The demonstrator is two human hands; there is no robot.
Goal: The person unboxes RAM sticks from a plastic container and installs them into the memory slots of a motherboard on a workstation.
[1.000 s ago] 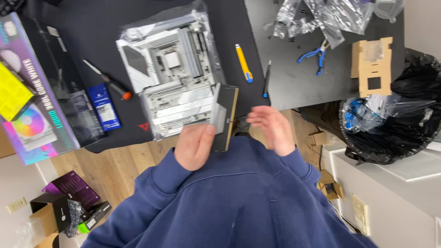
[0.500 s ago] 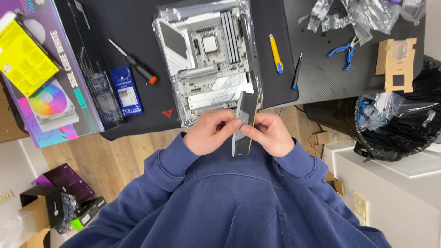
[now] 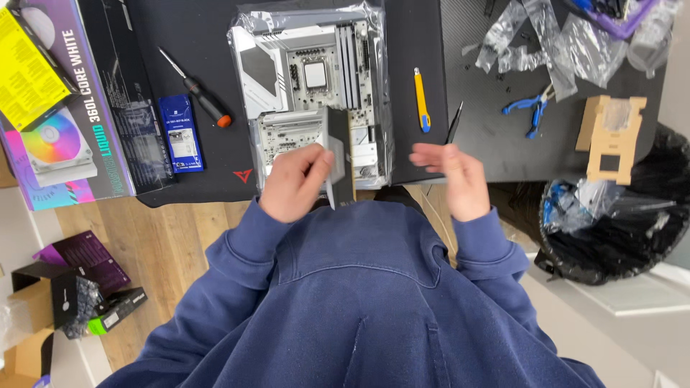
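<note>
The left hand (image 3: pixel 296 181) pinches a flat grey-and-black strip (image 3: pixel 338 154) between thumb and fingers, holding it on edge just over the near end of the white circuit board (image 3: pixel 310 86). That board lies in its clear wrapping on the black desk mat (image 3: pixel 201 50). The right hand (image 3: pixel 451 178) hangs beside it with fingers spread, holding nothing, well apart from the strip. Just beyond its fingertips lie a yellow utility knife (image 3: pixel 421 99) and a thin black tool (image 3: pixel 453 122). A screwdriver (image 3: pixel 195 97) rests left of the board.
</note>
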